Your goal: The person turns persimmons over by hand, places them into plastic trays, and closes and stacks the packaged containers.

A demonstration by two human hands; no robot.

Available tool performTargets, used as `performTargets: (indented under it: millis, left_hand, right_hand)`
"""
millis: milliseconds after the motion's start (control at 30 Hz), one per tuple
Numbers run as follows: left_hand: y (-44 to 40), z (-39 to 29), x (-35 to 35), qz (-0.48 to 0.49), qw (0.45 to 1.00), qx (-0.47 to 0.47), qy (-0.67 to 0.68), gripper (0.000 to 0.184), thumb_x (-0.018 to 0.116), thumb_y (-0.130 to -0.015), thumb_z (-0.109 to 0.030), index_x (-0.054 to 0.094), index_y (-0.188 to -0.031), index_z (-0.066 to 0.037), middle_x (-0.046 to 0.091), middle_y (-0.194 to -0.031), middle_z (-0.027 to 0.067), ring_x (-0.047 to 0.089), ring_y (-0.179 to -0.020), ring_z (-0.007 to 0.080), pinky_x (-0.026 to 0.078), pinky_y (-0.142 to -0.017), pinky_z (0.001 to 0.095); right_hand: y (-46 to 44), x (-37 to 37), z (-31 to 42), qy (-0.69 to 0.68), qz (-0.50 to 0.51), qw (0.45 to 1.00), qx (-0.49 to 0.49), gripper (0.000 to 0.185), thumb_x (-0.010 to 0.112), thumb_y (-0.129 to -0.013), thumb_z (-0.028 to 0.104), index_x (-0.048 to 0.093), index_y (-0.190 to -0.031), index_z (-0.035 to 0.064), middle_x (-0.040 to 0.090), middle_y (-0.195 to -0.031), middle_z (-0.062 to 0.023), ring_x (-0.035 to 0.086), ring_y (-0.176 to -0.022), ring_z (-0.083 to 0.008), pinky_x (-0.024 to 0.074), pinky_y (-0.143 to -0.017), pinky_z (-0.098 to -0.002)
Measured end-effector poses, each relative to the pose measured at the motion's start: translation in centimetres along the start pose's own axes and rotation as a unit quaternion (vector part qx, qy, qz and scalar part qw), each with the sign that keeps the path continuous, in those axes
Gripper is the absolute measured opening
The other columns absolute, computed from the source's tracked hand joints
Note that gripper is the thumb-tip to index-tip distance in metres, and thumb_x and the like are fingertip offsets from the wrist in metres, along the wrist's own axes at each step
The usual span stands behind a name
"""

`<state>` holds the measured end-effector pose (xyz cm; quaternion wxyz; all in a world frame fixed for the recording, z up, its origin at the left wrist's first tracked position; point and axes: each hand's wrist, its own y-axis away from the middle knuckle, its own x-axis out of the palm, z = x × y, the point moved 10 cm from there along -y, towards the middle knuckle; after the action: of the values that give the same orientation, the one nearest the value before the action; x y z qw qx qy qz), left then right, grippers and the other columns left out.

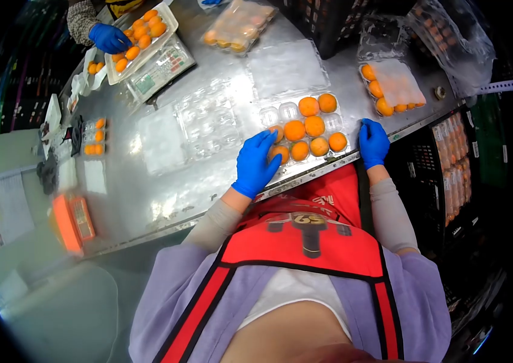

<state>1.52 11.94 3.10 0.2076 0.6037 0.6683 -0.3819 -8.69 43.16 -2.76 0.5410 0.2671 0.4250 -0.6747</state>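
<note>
My left hand, in a blue glove, is at the left side of a clear plastic tray of oranges. Its fingers hold an orange in the tray, and its thumb lies by another orange in the front row. More oranges fill several cups; some back-left cups and one at the right hold none. My right hand, also gloved in blue, is just right of the tray at the table edge, fingers together with nothing visible in them. The tray's flat lid lies open behind it.
Another open pack of oranges is at the right, near a plastic bag and black crates. Empty clear trays lie left. A co-worker's gloved hand touches oranges in a container on a scale. An orange device stands front left.
</note>
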Motion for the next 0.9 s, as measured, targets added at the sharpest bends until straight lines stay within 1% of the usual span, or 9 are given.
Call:
performTargets:
  millis: [133,200,267,367,467,500,767,867,900]
  left_hand:
    - [-0.5,0.5,0.2,0.015,1.0,-0.016,-0.017,0.05,0.067,-0.073,-0.019,0.055,-0.12,-0.01,0.056,-0.117,0.0138,0.053,-0.105,0.0316,0.044,-0.089,0.0389]
    - [-0.5,0.9,0.1,0.017,0.999,-0.018,-0.021,0.05,0.067,-0.073,-0.02,0.055,-0.121,-0.01,0.056,-0.117,0.0137,0.053,-0.105,0.0316,0.044,-0.089,0.0389]
    - [-0.6,1.2,-0.2,0.015,0.999,-0.018,-0.025,0.05,0.067,-0.073,-0.02,0.055,-0.121,-0.011,0.055,-0.118,0.0136,0.052,-0.105,0.0316,0.044,-0.089,0.0388]
    - [-0.6,1.6,-0.4,0.019,0.999,-0.027,-0.029,0.049,0.067,-0.073,-0.021,0.055,-0.12,-0.012,0.055,-0.118,0.0135,0.052,-0.106,0.0316,0.044,-0.089,0.0388]
    - [-0.7,2.0,-0.6,0.009,0.999,-0.038,-0.018,0.05,0.067,-0.073,-0.021,0.056,-0.12,-0.012,0.055,-0.118,0.0137,0.052,-0.105,0.0316,0.045,-0.089,0.0388]
    - [-0.8,1.8,-0.7,0.002,0.999,-0.032,-0.012,0.05,0.067,-0.073,-0.021,0.056,-0.12,-0.012,0.055,-0.118,0.0139,0.052,-0.105,0.0317,0.045,-0.089,0.0388]
    - [-3.2,1.6,-1.8,-0.01,1.0,-0.012,-0.021,0.053,0.068,-0.072,-0.023,0.054,-0.121,-0.011,0.055,-0.118,0.0152,0.052,-0.106,0.0322,0.045,-0.089,0.0394]
    - [-4.8,1.0,-1.5,0.006,1.0,0.01,-0.028,0.053,0.068,-0.071,-0.024,0.055,-0.12,-0.009,0.055,-0.118,0.0152,0.052,-0.105,0.0325,0.045,-0.089,0.0396]
    - [-5.5,1.2,-1.3,0.003,1.0,0.009,-0.028,0.053,0.068,-0.071,-0.024,0.055,-0.12,-0.009,0.055,-0.118,0.0152,0.052,-0.105,0.0325,0.045,-0.089,0.0396]
  right_hand:
    - [0.8,2.8,-0.2,-0.084,0.112,0.989,0.053,0.024,0.052,-0.087,0.03,0.065,-0.098,0.0142,0.063,-0.096,-0.0137,0.06,-0.087,-0.0326,0.0475,-0.077,-0.0402]
    - [1.7,4.6,1.4,-0.093,0.214,0.971,0.054,0.032,0.048,-0.088,0.035,0.063,-0.099,0.0083,0.063,-0.094,-0.0168,0.06,-0.088,-0.0347,0.0468,-0.079,-0.0409]
    - [1.7,4.7,2.0,-0.085,0.199,0.975,0.049,0.026,0.054,-0.088,0.026,0.064,-0.099,0.0043,0.065,-0.091,-0.0168,0.063,-0.082,-0.0278,0.0482,-0.074,-0.0342]
    - [1.2,6.9,1.2,-0.171,0.257,0.949,0.066,0.031,0.048,-0.088,0.031,0.063,-0.092,0.0042,0.064,-0.085,-0.0179,0.061,-0.08,-0.0335,0.0469,-0.073,-0.0395]
    - [1.2,8.5,2.2,-0.267,0.317,0.905,0.1,0.03,0.049,-0.087,0.028,0.063,-0.087,0.001,0.063,-0.08,-0.0166,0.061,-0.074,-0.0285,0.0468,-0.07,-0.0363]
    - [1.4,9.3,2.4,-0.278,0.325,0.897,0.114,0.027,0.05,-0.086,0.024,0.063,-0.086,-0.0008,0.063,-0.077,-0.0142,0.06,-0.072,-0.0225,0.0467,-0.068,-0.0335]
    - [0.1,10.1,3.6,-0.289,0.297,0.905,0.099,0.027,0.052,-0.085,0.024,0.062,-0.085,-0.0004,0.063,-0.076,-0.0139,0.059,-0.07,-0.0232,0.0466,-0.068,-0.0329]
    - [-0.3,10.4,2.9,-0.252,0.32,0.907,0.107,0.025,0.054,-0.085,0.024,0.062,-0.085,0.0002,0.063,-0.074,-0.0101,0.058,-0.066,-0.0187,0.0468,-0.065,-0.0316]
    - [-0.4,9.9,2.7,-0.296,0.304,0.896,0.132,0.023,0.054,-0.087,0.022,0.062,-0.087,0.0008,0.062,-0.074,-0.0071,0.057,-0.065,-0.0138,0.0458,-0.062,-0.0274]
